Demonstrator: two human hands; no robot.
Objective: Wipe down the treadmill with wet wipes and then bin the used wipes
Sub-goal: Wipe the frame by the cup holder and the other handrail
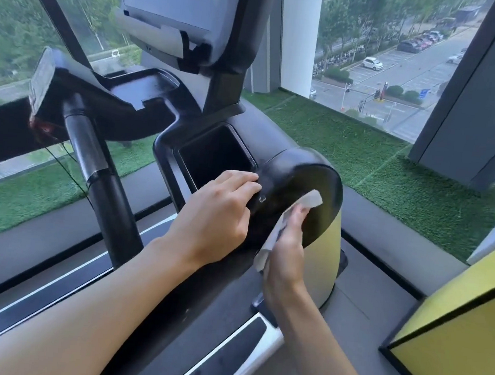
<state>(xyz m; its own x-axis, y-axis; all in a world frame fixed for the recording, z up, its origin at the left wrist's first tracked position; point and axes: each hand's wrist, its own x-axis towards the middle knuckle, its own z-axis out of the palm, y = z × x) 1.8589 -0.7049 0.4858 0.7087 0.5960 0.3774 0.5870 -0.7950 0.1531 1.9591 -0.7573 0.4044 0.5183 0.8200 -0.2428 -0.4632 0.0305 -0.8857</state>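
- Two bare hands are on the black plastic console arm of the treadmill (272,159), beside its square, dark cup-holder recess (216,157).
- The right hand (287,247) has its grip clenched on a crumpled white wet wipe (265,253). The fingers pin the wipe against the rounded black end cap (298,174), with one flap sticking out above the fingertips and another trailing below the palm.
- The left hand (220,212) lies with its grip released. Its fingers are relaxed across the top of the arm, fingertips at the near rim of the recess, holding nothing. It looks to be steadying the person, not cleaning.
- The relation that matters is that the wipe is already inside the right grip and touching the cap's curved face. The unwiped surface runs away from it along the arm's long axis, up and left past the recess toward the grey screen housing (178,2). The pale yellow-green side panel (325,254) lies just right of the wiping hand.
- The right hand is therefore the nearer one for the cap and side panel, while the recess sits under the left fingertips, so that hand would likely have to lift clear first.
- No bin shows in view, so the binning step looks well off.
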